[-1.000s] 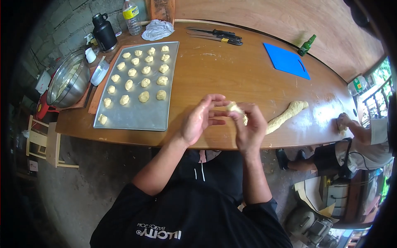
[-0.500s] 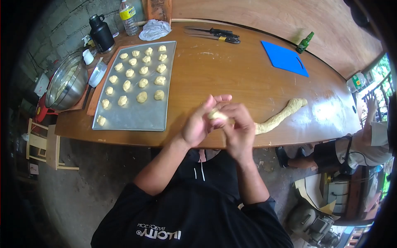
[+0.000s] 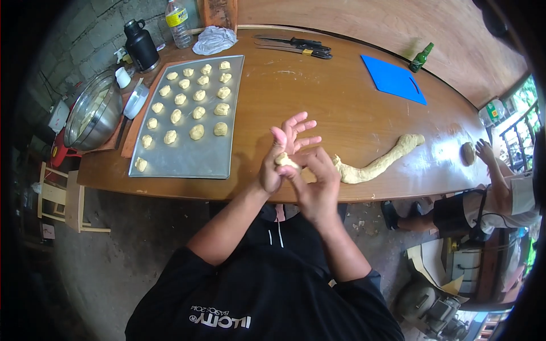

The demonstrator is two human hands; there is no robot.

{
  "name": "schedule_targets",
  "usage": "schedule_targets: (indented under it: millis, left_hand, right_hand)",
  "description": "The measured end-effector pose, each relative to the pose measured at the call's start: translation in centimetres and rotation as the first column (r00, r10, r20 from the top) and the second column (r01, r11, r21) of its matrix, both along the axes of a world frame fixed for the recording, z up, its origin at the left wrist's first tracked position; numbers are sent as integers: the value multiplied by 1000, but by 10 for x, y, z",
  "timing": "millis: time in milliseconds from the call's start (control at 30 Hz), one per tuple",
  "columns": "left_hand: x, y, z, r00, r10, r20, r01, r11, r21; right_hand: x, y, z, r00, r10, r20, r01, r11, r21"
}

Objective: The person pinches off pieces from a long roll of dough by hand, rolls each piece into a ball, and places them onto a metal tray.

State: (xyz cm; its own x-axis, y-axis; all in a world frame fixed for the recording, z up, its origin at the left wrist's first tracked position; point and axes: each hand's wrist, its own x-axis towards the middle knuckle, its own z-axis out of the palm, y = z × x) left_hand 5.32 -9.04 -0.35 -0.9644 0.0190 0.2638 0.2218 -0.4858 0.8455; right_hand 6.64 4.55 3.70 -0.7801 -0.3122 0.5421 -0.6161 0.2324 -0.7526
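In the head view, a small lump of dough is pinched by the fingertips of my right hand against the palm of my left hand. My left hand has its fingers spread apart and pointing away from me. Just beyond my right hand, a long rope of dough lies on the wooden table, its near end partly behind my fingers. On my left stands a metal baking tray with several small dough pieces in rows.
A metal bowl, black jug and water bottle stand at left. Knives, a blue cutting board and green bottle lie farther back. At right, another person's hand is beside a round brownish lump.
My left hand's fingers have spread wider, and both hands have shifted slightly left with the dough lump. The other person's raised hand has come down to the table, where a round lump now shows.
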Motion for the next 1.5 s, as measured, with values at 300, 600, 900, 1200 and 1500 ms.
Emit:
schedule_targets:
  millis: [300,600,900,1200,1500]
  left_hand:
    - [-1,-4,-2,994,66,-82,-78,985,-151]
    - [0,2,-6,999,48,-22,-51,987,-150]
    - [3,1,0,997,81,-8,-81,987,-137]
    - [9,8,6,981,-120,151,102,987,123]
    - [22,-18,11,941,-236,243,276,951,-142]
  right_hand:
    - [-5,4,4,967,138,213,-118,988,-104]
    - [-9,2,12,989,50,140,-42,997,-61]
    - [-11,-3,6,996,-57,61,60,997,-54]
    - [-20,5,0,992,-24,121,28,999,-34]
    - [-27,31,-18,923,-78,-376,176,956,234]
